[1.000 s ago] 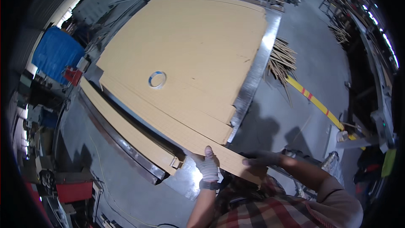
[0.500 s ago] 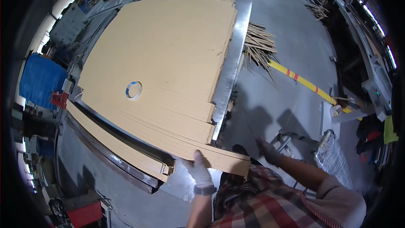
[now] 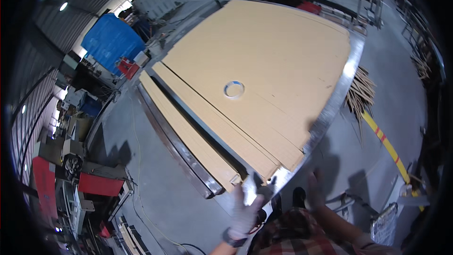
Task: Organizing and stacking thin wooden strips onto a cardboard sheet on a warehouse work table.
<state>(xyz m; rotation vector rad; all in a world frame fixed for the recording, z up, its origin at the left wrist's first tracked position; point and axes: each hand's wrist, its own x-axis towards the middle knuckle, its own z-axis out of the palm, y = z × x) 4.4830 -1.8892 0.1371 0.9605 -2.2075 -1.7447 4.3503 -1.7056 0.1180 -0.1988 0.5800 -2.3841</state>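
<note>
My left hand (image 3: pixel 246 211), in a pale glove with a dark band at the wrist, is raised with its fingers spread. It holds nothing and is near the close ends of the long tan strips. My right hand (image 3: pixel 315 191) hovers to the right, off the table's corner, slightly blurred, fingers stretched out and nothing visible in them. Before me lies a large tan board (image 3: pixel 264 47) on a metal table (image 3: pixel 347 73). Long tan strips (image 3: pixel 222 127) lie along its left side. A tape roll (image 3: pixel 227 91) rests flat on the tan surface.
Beyond a dark gap, another tan strip (image 3: pixel 188 134) lies beside a dark metal rail (image 3: pixel 175 153). A pile of thin sticks (image 3: pixel 361 87) and a yellow band (image 3: pixel 388 144) are on the right. Red-fronted equipment (image 3: pixel 100 184) stands left; a blue cover (image 3: pixel 111 42) is farther back.
The view has swung left. My left hand has come away from the strip's near end, and the strip no longer juts out past the board. My right hand has come closer to my left.
</note>
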